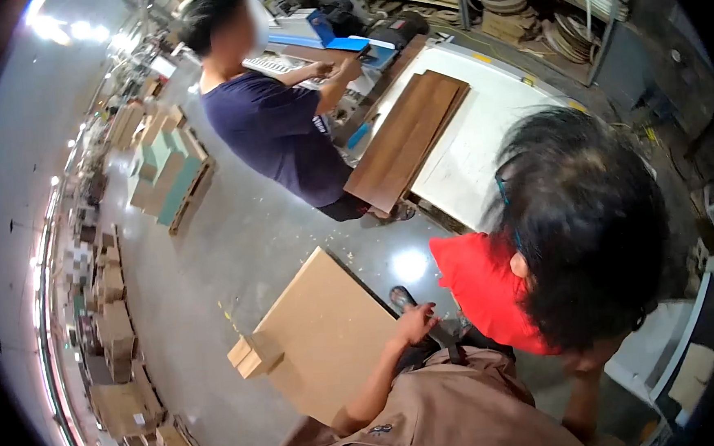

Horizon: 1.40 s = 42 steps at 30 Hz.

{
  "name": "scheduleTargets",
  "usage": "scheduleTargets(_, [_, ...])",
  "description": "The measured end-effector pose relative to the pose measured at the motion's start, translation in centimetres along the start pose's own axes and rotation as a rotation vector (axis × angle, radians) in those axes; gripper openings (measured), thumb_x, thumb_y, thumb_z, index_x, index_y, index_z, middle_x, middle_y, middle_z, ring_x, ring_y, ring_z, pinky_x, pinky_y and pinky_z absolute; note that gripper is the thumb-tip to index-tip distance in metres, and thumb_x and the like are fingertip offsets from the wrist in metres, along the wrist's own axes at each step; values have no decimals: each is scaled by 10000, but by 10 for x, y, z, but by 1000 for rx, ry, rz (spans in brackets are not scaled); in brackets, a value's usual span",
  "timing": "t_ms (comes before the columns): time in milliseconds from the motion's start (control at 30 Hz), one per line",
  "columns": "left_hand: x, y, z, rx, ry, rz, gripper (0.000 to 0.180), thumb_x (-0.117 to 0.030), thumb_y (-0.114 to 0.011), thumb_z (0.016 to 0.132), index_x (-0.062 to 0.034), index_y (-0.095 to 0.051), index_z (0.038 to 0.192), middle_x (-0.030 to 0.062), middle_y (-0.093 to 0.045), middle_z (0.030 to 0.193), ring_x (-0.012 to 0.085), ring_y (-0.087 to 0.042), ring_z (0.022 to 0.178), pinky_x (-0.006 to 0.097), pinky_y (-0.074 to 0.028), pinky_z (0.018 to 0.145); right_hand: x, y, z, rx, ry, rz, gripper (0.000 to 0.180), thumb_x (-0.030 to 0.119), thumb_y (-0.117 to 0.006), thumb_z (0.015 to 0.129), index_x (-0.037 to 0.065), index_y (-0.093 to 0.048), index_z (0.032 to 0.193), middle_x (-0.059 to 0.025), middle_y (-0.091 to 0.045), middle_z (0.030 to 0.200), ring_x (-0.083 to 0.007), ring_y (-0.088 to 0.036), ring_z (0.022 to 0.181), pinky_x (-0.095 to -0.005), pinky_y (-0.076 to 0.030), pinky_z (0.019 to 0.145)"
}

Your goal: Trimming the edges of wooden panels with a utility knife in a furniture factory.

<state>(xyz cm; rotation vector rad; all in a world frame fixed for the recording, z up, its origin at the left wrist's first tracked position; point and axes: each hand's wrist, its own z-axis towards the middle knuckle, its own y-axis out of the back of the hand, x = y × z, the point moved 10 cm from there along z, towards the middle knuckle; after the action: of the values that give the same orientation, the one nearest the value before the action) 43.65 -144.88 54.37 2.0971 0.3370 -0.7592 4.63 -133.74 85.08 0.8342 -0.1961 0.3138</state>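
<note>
Fibreboard panel (pixel 323 339): one pale brown sheet lying over the concrete floor (pixel 236 255), its right edge just beside the left hand.
Left hand (pixel 416 324): fingers loosely curled, resting at the panel's edge; whether it grips cannot be told.
Right hand: not visible.
Wood blocks (pixel 253 354): two, at the panel's left corner.
Dark walnut boards (pixel 405 142): one stack on the white counter (pixel 483 142).
People: two nearby.
</note>
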Motion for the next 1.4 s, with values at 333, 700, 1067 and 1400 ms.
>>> scheduleTargets(333, [68,86,72,140,-132,-24,554,-426,-622,962,-86,-566,1396,170,-709,1225,390,-664,1130,496,-509,979,181,1,12,-493,443,-981,645,488,-656,907,-60,-537,1225,-212,-528,1292,-359,-492,1262,-507,-317,1147])
scheduleTargets(700, [471,88,81,335,385,105,406,-289,-650,956,-25,-666,1265,188,-730,1052,307,-684,954,429,-552,864,340,-237,210,199,-89,269,206,151,-777,841,21,-689,974,-161,-630,1124,-315,-651,1012,-405,-551,871])
scheduleTargets(1067, [554,169,11,-241,766,-872,180,-176,-584,1029,-8,-643,1052,90,-692,846,181,-656,720,309,-541,616,256,-476,173,393,-449,404,376,196,-788,846,47,-632,1154,-205,-565,1240,-405,-548,1205,-456,-451,1043])
scheduleTargets(1400, [519,190,-41,-331,917,-893,233,-230,-569,1053,-29,-603,1165,140,-718,975,279,-696,802,388,-573,689,93,-618,75,-71,-1399,532,432,325,-748,938,-16,-591,1152,-125,-593,1091,-213,-576,1038,-355,-476,944])
